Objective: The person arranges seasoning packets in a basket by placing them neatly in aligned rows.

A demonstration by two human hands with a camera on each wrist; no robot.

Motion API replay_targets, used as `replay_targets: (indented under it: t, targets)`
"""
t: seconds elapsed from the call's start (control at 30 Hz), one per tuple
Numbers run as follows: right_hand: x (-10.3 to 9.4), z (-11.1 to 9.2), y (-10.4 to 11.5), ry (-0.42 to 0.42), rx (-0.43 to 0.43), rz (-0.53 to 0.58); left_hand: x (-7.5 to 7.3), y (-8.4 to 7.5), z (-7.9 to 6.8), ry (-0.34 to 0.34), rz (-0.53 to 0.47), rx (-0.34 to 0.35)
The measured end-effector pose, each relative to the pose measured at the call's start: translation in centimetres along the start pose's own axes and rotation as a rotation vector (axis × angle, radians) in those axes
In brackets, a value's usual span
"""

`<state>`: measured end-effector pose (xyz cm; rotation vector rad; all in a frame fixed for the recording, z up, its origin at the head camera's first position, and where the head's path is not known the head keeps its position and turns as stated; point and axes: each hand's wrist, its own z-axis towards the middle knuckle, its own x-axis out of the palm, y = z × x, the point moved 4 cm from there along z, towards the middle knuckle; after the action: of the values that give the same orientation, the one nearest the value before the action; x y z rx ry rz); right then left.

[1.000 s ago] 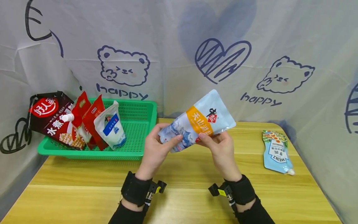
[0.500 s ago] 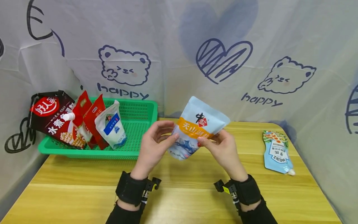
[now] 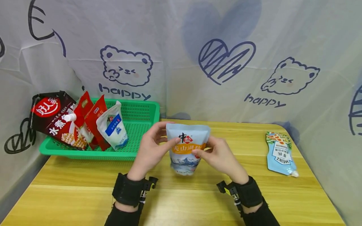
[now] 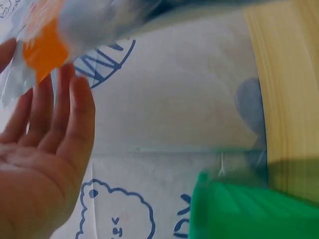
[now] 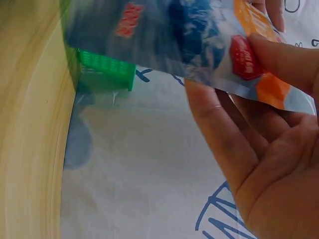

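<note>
In the head view a pale blue salt bag [image 3: 185, 161] with an orange band and a mountain picture is held upright over the middle of the table, its printed front facing me. My left hand [image 3: 150, 149] pinches its left edge, thumb in front and fingers behind. On the right edge my right hand [image 3: 222, 157] holds it the same way, thumb on the orange band. The right wrist view shows the bag's lower part [image 5: 164, 35] beyond the fingers. Whether its base touches the table I cannot tell.
A green basket [image 3: 135, 153] at the back left holds a dark red seasoning bag [image 3: 56, 116], red pouches [image 3: 97, 122] and a white salt bag [image 3: 113, 127]. A light blue Heinz pouch [image 3: 280, 153] lies on the wooden table [image 3: 198, 204] at right. A printed curtain [image 3: 181, 78] hangs behind.
Both hands have turned the salt bag from a rightward tilt to upright and lowered it a little toward the table. The basket and the Heinz pouch stay in place.
</note>
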<state>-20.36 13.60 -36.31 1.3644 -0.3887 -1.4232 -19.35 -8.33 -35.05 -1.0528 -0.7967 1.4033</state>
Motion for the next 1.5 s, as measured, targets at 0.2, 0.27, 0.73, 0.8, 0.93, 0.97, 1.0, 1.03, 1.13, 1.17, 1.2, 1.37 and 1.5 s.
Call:
replay_targets:
  t: [0.2,0.27,0.73,0.8,0.93,0.97,1.0,1.03,1.13,1.17,1.2,1.37,1.5]
  targets:
    - [0.2,0.0,-0.1,0.104,0.009,-0.037,-0.5,0.1,-0.2,0.095,0.109,-0.07]
    - [0.3,0.0,-0.1,0.135,0.014,-0.055,-0.6,0.2,-0.3,0.12,0.143,-0.089]
    - [0.5,-0.2,-0.5,0.223,0.012,-0.124,-0.1,0.4,-0.4,0.195,0.265,-0.075]
    - [0.5,-0.2,-0.5,0.215,0.014,-0.108,0.0,0.4,-0.4,0.18,0.267,-0.062]
    - [0.5,-0.1,-0.6,0.194,0.008,-0.061,0.0,0.1,-0.5,0.123,0.271,-0.042]
    - [0.5,0.0,-0.6,0.187,0.008,-0.042,0.0,0.1,-0.5,0.106,0.268,-0.041]
    - [0.6,0.0,-0.6,0.179,0.008,-0.025,-0.1,-0.1,-0.5,0.088,0.263,-0.04]
    - [0.7,0.1,-0.7,0.172,0.01,-0.008,-0.2,-0.2,-0.6,0.069,0.253,-0.04]
    - [1.0,0.2,-0.8,0.134,0.033,0.032,-0.5,-0.7,-0.9,0.013,0.209,-0.036]
    - [1.0,0.3,-0.8,0.118,0.045,0.051,-0.6,-0.9,-1.0,-0.005,0.191,-0.028]
    - [1.0,0.4,-0.8,0.1,0.055,0.066,-0.7,-1.1,-1.1,-0.027,0.178,-0.017]
    - [1.2,0.9,-0.6,0.02,0.088,0.148,-1.2,-2.9,-0.8,-0.141,0.164,0.091]
    - [1.5,1.1,-0.6,0.001,0.07,0.211,-2.1,-4.5,-0.1,-0.198,0.165,0.157]
